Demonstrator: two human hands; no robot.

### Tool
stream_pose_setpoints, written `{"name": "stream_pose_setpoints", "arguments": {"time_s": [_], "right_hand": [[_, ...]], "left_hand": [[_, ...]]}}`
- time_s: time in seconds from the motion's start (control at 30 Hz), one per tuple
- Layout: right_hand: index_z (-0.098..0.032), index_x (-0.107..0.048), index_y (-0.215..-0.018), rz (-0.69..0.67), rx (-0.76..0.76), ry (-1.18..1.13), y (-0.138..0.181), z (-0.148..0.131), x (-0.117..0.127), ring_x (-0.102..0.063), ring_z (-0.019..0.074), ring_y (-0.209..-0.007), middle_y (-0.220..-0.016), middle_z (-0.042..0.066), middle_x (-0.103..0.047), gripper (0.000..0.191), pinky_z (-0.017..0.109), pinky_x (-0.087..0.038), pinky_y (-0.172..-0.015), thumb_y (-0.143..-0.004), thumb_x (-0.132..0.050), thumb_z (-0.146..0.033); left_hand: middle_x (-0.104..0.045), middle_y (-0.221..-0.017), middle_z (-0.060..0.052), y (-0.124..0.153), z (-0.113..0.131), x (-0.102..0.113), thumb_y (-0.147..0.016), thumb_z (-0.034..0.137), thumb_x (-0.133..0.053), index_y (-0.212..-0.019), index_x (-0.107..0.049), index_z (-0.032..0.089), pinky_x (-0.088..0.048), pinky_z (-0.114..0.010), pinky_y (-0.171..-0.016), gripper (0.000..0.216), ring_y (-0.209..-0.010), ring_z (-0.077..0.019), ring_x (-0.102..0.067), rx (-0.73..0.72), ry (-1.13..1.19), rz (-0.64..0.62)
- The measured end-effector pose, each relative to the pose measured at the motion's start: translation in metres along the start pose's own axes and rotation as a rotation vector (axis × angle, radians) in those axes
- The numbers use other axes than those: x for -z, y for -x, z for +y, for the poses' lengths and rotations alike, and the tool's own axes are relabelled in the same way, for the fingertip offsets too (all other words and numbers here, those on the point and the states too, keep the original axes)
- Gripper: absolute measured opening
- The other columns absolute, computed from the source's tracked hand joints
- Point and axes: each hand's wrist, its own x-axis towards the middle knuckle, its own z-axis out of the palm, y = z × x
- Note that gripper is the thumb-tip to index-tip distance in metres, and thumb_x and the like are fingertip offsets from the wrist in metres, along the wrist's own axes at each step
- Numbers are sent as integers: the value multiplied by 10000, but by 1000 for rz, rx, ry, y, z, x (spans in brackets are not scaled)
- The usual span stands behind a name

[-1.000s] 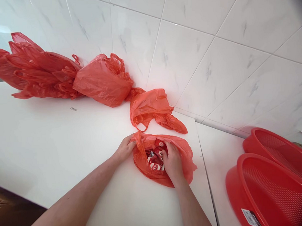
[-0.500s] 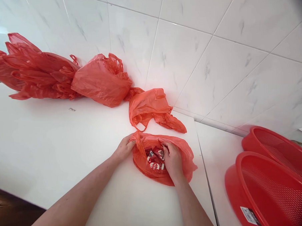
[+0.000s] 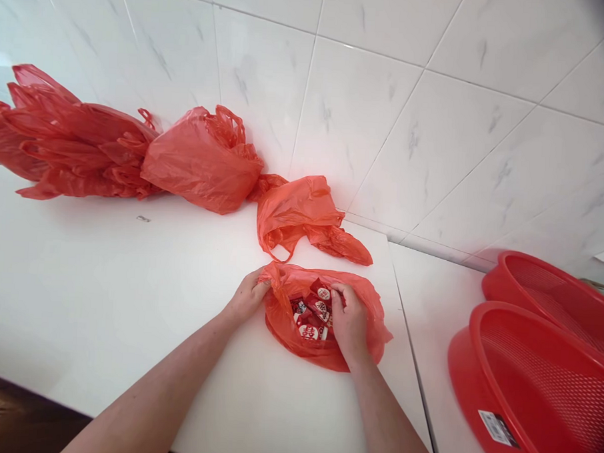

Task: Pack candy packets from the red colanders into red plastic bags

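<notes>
An open red plastic bag [image 3: 370,320] lies on the white table [image 3: 103,291] in front of me. Inside it are several small red-and-white packets [image 3: 312,314]. My left hand [image 3: 246,296] pinches the bag's left rim and holds it open. My right hand [image 3: 348,322] is inside the bag's mouth, its fingers curled on one of the packets at the top of the pile. What lies under my right hand is hidden.
More red plastic bags lie along the tiled wall: a flat pile [image 3: 65,139] at far left, a puffed one [image 3: 202,162], and a crumpled one [image 3: 302,216] just behind the open bag. Two red mesh baskets [image 3: 540,384] stand at right on a second table.
My right hand has shifted slightly up and right inside the bag, and the packets have been stirred. My left hand stays on the rim.
</notes>
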Motion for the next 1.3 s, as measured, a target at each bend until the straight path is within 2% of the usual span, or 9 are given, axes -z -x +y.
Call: {"name": "stream_pose_setpoints", "arguments": {"time_s": [0.23,0.4,0.63,0.73,0.93,1.03,1.13,1.3], "right_hand": [[-224,-642,-965,65,46,65,2,-3,3,-632,206,-890,-975,46,-696,232,357,-497,-803,-901,-441,-321],[-216,-644,-973,74,149,119,1,-5,4,-636,211,-886,-968,66,-696,233,371,-504,-799,-901,-447,-316],[-224,-622,-938,-7,172,56,9,-15,16,-610,192,-827,-888,46,-667,185,344,-498,-751,-915,-455,-302],[-237,-631,-899,-98,199,69,16,-18,24,-594,192,-813,-844,32,-655,167,340,-489,-739,-913,-477,-301],[-253,-672,-931,-306,324,270,32,-12,29,-559,226,-832,-817,34,-622,145,403,-477,-778,-836,-618,-348],[-257,-679,-929,-341,334,329,38,-10,26,-540,226,-827,-832,40,-593,136,406,-477,-764,-813,-646,-319],[-232,-642,-795,-367,327,314,40,-14,25,-529,212,-801,-812,34,-570,51,386,-473,-736,-795,-658,-281],[-210,-529,-703,-308,292,201,39,-21,30,-497,173,-729,-725,7,-531,154,319,-446,-660,-820,-620,-252]], "left_hand": [[-673,-991,-69,0,1,0,-877,395,-385,-902,-605,156,-487,-353,-841,326,-952,-260,-600,0,-13,2],[-674,-969,-66,0,3,0,-865,395,-382,-905,-608,157,-492,-354,-834,330,-936,-258,-605,13,-27,9],[-679,-1007,-70,0,2,0,-873,402,-390,-923,-618,155,-492,-353,-841,340,-959,-262,-606,7,-12,11],[-673,-1061,-74,0,0,0,-884,417,-396,-997,-620,155,-483,-357,-873,363,-1005,-265,-599,-1,11,0],[-676,-1037,-69,0,1,0,-892,399,-382,-963,-623,152,-479,-354,-879,352,-985,-257,-601,-10,-1,1],[-672,-1063,-70,0,0,0,-892,388,-390,-983,-623,150,-469,-360,-903,346,-996,-256,-599,-33,-1,-1],[-670,-1090,-81,0,-1,0,-882,400,-412,-1001,-623,143,-468,-371,-908,353,-1006,-265,-598,-34,16,6],[-673,-1109,-75,0,-1,0,-880,412,-424,-1038,-628,147,-488,-361,-870,370,-1016,-275,-605,25,43,-12]]}}
